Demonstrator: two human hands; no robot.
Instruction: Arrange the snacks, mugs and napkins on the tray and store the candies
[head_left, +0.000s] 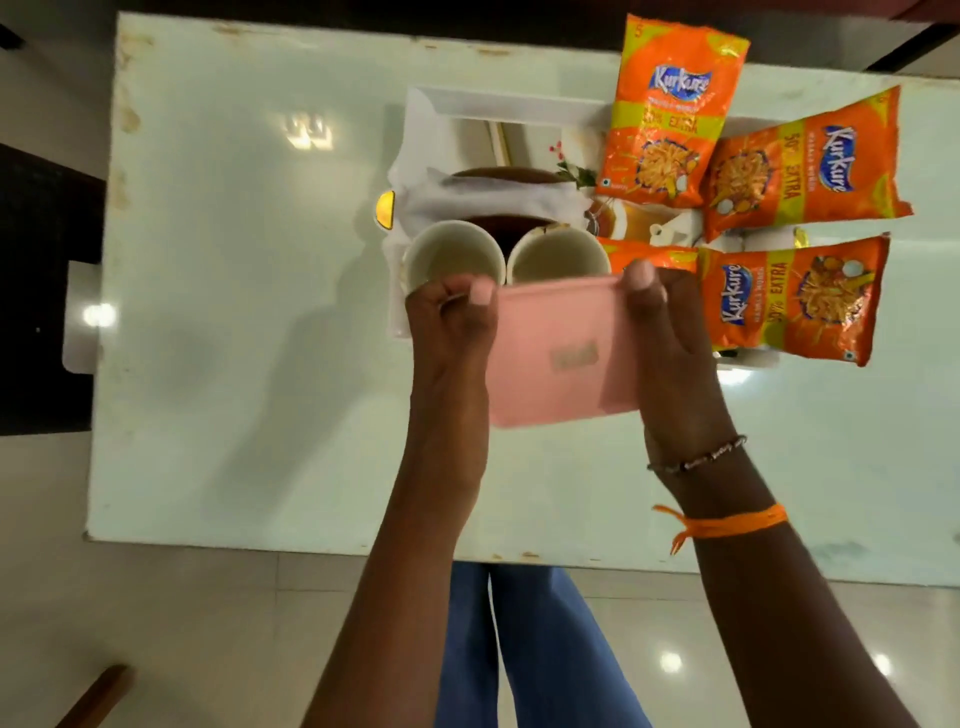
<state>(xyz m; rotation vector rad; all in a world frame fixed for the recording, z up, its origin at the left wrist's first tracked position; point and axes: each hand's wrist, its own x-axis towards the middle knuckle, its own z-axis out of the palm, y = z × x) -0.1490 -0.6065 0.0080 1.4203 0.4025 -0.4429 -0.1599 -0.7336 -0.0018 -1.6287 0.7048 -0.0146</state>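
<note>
Snack packets (795, 299) read "Kurkure" and "50% EXTRA".

so I'm counting four orange Kurkure packets (670, 111), one mostly hidden, two white mugs (453, 253), one pink pouch (561, 348), one white tray (498, 106) and two hands (452, 322).

head cam | looks steeply down | close over table (260, 312) | single view

Dim, soft focus; ceiling-light glare on table (249, 291); edges warped.
</note>
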